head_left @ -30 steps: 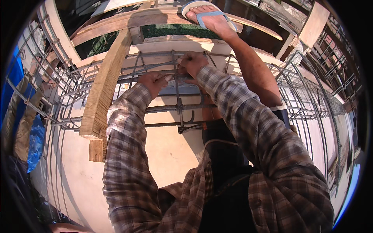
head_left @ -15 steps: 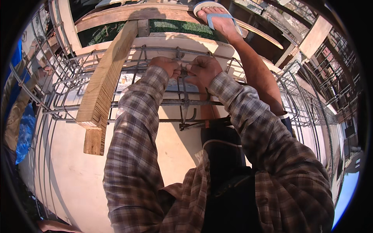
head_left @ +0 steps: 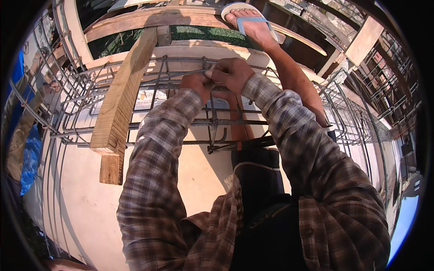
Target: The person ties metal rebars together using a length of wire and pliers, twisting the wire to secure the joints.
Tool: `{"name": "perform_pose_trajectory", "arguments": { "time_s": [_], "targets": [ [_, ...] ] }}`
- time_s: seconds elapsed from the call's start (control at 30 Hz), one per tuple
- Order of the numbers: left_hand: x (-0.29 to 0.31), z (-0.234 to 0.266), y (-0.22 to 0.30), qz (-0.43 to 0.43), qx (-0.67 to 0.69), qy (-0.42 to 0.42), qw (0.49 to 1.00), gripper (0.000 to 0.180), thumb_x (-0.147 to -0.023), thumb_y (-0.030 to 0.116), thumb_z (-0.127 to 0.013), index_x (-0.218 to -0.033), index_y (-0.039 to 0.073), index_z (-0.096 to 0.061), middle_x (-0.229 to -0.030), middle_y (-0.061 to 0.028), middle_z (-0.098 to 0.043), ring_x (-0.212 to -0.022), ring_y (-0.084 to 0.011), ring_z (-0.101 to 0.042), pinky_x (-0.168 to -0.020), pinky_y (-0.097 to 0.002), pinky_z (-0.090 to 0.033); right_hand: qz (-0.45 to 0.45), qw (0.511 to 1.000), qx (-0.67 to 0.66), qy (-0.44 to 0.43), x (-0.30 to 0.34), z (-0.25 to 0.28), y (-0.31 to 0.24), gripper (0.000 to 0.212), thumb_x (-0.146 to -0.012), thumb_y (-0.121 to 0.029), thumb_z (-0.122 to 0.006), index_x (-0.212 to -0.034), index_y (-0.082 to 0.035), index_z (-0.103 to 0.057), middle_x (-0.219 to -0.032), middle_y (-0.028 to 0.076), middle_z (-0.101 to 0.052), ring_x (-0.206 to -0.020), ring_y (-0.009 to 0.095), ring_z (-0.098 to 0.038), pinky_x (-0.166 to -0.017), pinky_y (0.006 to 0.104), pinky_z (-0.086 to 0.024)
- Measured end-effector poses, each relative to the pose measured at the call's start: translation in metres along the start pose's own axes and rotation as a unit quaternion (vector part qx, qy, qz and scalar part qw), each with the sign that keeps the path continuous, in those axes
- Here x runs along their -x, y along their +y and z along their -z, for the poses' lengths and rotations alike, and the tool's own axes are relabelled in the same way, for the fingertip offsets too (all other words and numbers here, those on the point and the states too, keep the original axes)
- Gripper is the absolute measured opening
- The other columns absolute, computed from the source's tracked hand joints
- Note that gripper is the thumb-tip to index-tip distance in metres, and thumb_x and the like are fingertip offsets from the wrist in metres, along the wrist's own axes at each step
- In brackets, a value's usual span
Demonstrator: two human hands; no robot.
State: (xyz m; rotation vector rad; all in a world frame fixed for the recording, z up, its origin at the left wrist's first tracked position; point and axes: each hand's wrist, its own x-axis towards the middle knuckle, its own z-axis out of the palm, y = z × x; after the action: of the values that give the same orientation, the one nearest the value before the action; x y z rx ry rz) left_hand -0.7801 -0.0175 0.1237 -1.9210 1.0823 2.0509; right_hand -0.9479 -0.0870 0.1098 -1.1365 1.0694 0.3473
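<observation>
My left hand point(head_left: 197, 85) and my right hand point(head_left: 233, 74) meet over the steel rebar cage point(head_left: 199, 122), near its far bars. Fingers on both are closed and pinched together, fingertips touching or nearly so. Whatever they grip is too small or hidden to make out. Below them a bent stirrup with a hooked end hangs by the cage's near bar. A dark bundle of thin rods or wires point(head_left: 251, 142) lies by that bar, in front of my leg. Left of my hands, a squared timber point(head_left: 122, 97) lies across the cage.
A pale board surface point(head_left: 203, 176) spreads beneath the cage. My sandalled foot point(head_left: 253, 25) rests on a wooden plank at the far side. More rebar cages stand at left point(head_left: 49, 90) and right point(head_left: 357, 117). A blue tarp point(head_left: 30, 158) hangs at the left edge.
My hands have come together: the left shifted right and slightly nearer, the right slightly left and farther. The gap between them has closed. The view has shifted slightly.
</observation>
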Motion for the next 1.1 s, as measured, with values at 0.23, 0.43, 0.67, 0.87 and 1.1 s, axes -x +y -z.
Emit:
{"name": "perform_pose_trajectory", "arguments": {
  "time_s": [0.23,0.43,0.67,0.87,1.1],
  "targets": [
    [-0.011,0.012,0.007,0.044,-0.033,-0.056,0.997,0.019,-0.085,0.020,-0.067,-0.094,0.003,-0.072,-0.080,-0.0147,-0.070,-0.072,-0.0206,-0.068,-0.070,-0.0348,-0.053,0.028,0.999,0.019,-0.014,-0.015,-0.005,0.054,0.035,-0.085,-0.041,-0.060,-0.104,-0.014,-0.072,-0.101,0.019,-0.068,-0.095,0.035,-0.065,-0.086,0.0405,-0.051],
    [-0.026,0.010,-0.020,0.129,0.128,-0.063,0.981,0.021,-0.083,0.017,-0.073,-0.089,-0.003,-0.072,-0.076,-0.0131,-0.070,-0.066,-0.0155,-0.067,-0.061,-0.0327,-0.055,0.114,0.974,0.191,-0.040,-0.004,-0.005,0.032,0.026,-0.084,-0.030,-0.056,-0.090,-0.009,-0.070,-0.092,0.018,-0.068,-0.088,0.037,-0.065,-0.083,0.0438,-0.051],
    [-0.047,0.015,-0.013,0.170,0.211,-0.071,0.960,0.015,-0.081,0.002,-0.071,-0.089,-0.010,-0.066,-0.083,-0.0167,-0.069,-0.072,-0.0192,-0.068,-0.061,-0.0291,-0.059,0.033,0.993,0.021,-0.109,0.007,-0.013,-0.002,0.023,-0.084,-0.025,-0.056,-0.087,-0.005,-0.066,-0.083,0.018,-0.066,-0.079,0.036,-0.065,-0.076,0.0441,-0.051],
    [-0.044,0.027,-0.011,0.200,0.316,-0.125,0.919,0.031,-0.092,0.024,-0.054,-0.106,-0.003,-0.061,-0.089,-0.0170,-0.069,-0.078,-0.0241,-0.069,-0.070,-0.0345,-0.059,0.087,0.993,0.075,-0.006,0.015,-0.011,-0.008,0.017,-0.080,-0.018,-0.066,-0.094,-0.008,-0.066,-0.085,0.010,-0.067,-0.082,0.032,-0.063,-0.079,0.0418,-0.050],
    [-0.040,0.032,-0.004,0.263,0.366,-0.118,0.885,0.043,-0.094,0.027,-0.037,-0.126,0.000,-0.045,-0.096,-0.0212,-0.067,-0.084,-0.0272,-0.068,-0.073,-0.0387,-0.058,0.248,0.914,0.305,0.096,0.007,-0.010,-0.005,0.028,-0.076,-0.027,-0.069,-0.097,-0.010,-0.068,-0.086,0.007,-0.066,-0.100,0.026,-0.059,-0.094,0.0401,-0.043]
  ]
}}
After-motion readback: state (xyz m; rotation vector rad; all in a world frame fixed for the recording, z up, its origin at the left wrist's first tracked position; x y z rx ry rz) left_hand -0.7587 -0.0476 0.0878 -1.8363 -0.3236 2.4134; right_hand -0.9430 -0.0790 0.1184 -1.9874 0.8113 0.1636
